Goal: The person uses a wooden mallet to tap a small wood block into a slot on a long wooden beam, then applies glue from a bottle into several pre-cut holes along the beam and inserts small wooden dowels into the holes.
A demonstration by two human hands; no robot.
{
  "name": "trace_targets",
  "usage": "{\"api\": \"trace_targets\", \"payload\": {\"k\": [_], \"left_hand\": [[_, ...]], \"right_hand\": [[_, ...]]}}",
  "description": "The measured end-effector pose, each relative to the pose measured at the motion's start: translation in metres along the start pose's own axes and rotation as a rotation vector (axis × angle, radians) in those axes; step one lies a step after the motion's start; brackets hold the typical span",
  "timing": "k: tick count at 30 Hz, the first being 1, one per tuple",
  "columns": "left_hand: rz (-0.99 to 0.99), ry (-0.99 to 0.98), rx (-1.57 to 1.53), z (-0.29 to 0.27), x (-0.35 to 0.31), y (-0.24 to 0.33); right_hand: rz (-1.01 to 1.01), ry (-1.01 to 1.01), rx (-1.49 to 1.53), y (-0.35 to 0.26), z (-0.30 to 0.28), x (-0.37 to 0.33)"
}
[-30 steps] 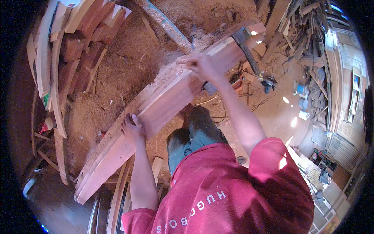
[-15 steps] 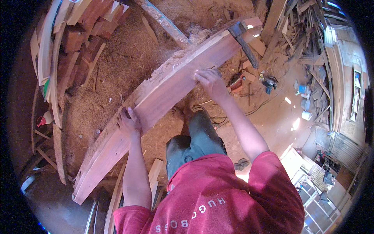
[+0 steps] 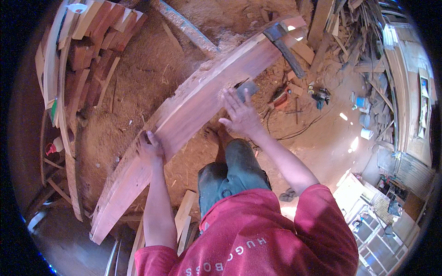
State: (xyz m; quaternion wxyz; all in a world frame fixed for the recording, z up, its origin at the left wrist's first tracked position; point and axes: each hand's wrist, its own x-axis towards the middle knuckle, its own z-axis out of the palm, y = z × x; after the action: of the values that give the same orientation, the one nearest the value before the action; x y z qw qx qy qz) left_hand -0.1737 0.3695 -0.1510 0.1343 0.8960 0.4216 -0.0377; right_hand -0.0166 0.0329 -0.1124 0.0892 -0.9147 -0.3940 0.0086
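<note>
Wooden board (image 3: 193, 110), left hand (image 3: 150, 150) on it, white-lettered red shirt (image 3: 276, 234)

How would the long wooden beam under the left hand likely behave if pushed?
The beam is likely stiff: its timber looks thick. It is probably heavy, given its length. It may resist sliding, since a dark bar, perhaps a clamp, crosses it near one end.

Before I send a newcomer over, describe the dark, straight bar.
Find the long, reddish-brown wooden plank under the left hand. Follow it toward the upper right, where the dark, straight bar crosses it, much darker than the wood pieces beside it.
</note>
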Motion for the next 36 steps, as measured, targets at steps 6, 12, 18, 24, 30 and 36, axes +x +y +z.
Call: {"api": "trace_targets", "payload": {"k": [6, 12, 18, 24, 30, 36], "left_hand": [[0.0, 0.042, -0.07, 0.01, 0.0, -0.004], [0.015, 0.024, -0.079, 0.012, 0.005, -0.007], [-0.01, 0.0, -0.064, 0.014, 0.005, -0.01], [-0.028, 0.013, -0.021, 0.009, 0.004, -0.004], [0.009, 0.021, -0.041, 0.019, 0.007, -0.012], [-0.025, -0.064, -0.098, 0.012, 0.005, -0.011]], "right_hand": [[-0.074, -0.039, 0.052, 0.003, -0.011, 0.005], [-0.047, -0.074, 0.029, 0.021, -0.007, 0.01], [-0.187, -0.043, 0.153, -0.004, 0.0, 0.008], [0.112, 0.002, 0.03, 0.01, 0.004, 0.022], [0.147, 0.02, -0.011, 0.018, 0.0, 0.034], [0.425, 0.089, -0.094, 0.027, -0.012, 0.014]]}}
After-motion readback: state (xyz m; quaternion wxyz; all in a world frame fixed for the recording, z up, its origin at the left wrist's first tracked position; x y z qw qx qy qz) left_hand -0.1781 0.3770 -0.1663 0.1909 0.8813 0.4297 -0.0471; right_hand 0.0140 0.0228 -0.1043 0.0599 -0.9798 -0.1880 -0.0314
